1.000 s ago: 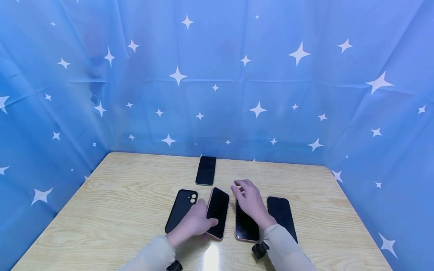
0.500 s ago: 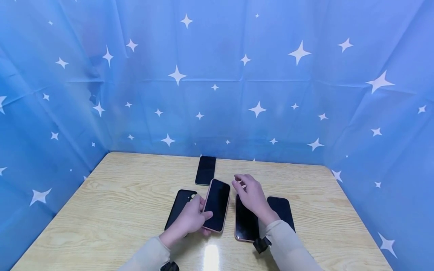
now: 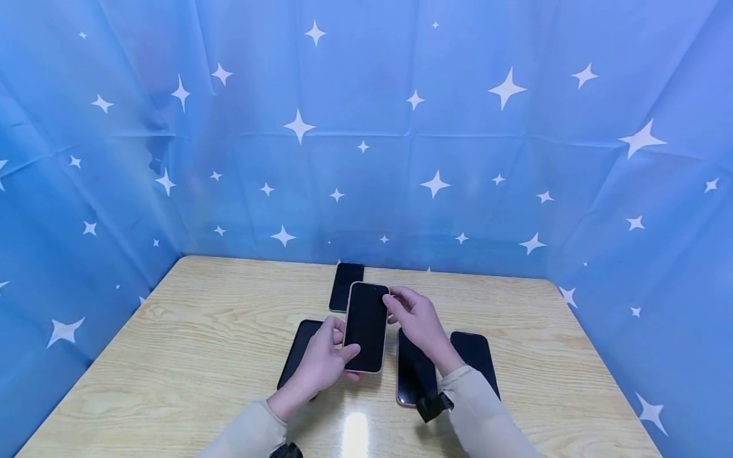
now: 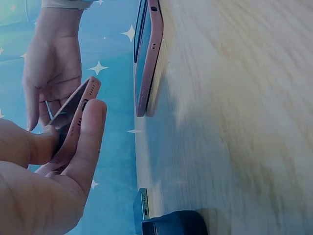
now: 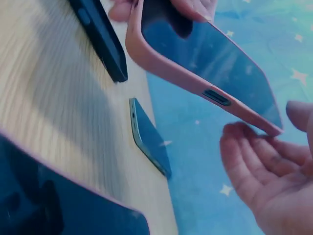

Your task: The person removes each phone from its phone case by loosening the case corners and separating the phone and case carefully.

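Raised over the middle of the table is a smartphone in a pink case [image 3: 366, 331], its dark screen facing up and towards me. My left hand [image 3: 319, 359] grips its lower left side, thumb over the screen edge and fingers underneath. At the upper right corner is my right hand [image 3: 420, 321]. In the right wrist view, the right hand's fingers [image 5: 244, 152] lie loosely curved beneath that corner, and its thumb [image 5: 298, 116] stands off the screen. Below my left forearm lies a black phone case [image 3: 294, 353], partly covered by that hand.
A second phone with a pink rim [image 3: 411, 375] lies under my right wrist. Right of it is another dark phone [image 3: 478, 353], and one more phone [image 3: 343, 283] lies near the table's back edge. A blue star-patterned curtain [image 3: 366, 127] surrounds the wooden table [image 3: 189, 356].
My left hand has lifted the pink-cased smartphone off the table and moved it away from me, turning it straighter. My right hand now meets its upper right corner.
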A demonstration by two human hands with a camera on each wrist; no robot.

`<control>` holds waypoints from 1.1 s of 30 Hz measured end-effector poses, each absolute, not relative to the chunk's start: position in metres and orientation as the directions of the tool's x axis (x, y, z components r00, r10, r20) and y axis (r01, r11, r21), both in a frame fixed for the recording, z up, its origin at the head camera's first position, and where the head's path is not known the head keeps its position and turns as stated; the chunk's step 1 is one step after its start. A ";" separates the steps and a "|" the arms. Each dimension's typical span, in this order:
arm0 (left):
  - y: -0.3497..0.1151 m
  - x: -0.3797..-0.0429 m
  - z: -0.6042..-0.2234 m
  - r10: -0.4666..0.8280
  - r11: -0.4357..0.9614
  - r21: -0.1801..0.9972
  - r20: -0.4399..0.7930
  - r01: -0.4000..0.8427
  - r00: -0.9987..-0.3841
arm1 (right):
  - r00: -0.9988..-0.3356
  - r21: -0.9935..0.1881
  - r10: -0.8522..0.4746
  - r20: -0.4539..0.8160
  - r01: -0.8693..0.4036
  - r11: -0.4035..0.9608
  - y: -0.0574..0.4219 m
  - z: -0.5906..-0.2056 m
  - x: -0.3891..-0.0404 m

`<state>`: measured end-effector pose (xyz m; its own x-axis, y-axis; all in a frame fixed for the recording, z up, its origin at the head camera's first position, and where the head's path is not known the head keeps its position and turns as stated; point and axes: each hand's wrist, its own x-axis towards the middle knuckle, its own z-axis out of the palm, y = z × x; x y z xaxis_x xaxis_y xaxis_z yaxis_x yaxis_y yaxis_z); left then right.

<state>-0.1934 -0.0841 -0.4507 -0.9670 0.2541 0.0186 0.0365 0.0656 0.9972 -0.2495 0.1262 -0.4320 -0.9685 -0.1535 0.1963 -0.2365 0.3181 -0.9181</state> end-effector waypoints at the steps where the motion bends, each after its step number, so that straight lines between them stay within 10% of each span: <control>1: -0.084 -0.193 -0.451 0.255 0.054 0.998 0.023 0.038 -0.967 | -0.973 -0.933 -0.147 0.175 -0.212 0.290 0.125 -0.432 -0.249; 33: -0.080 -0.189 -0.456 0.385 0.056 0.998 0.009 0.034 -0.923 | -0.999 -0.999 0.003 0.042 -0.042 -0.014 0.119 -0.423 -0.243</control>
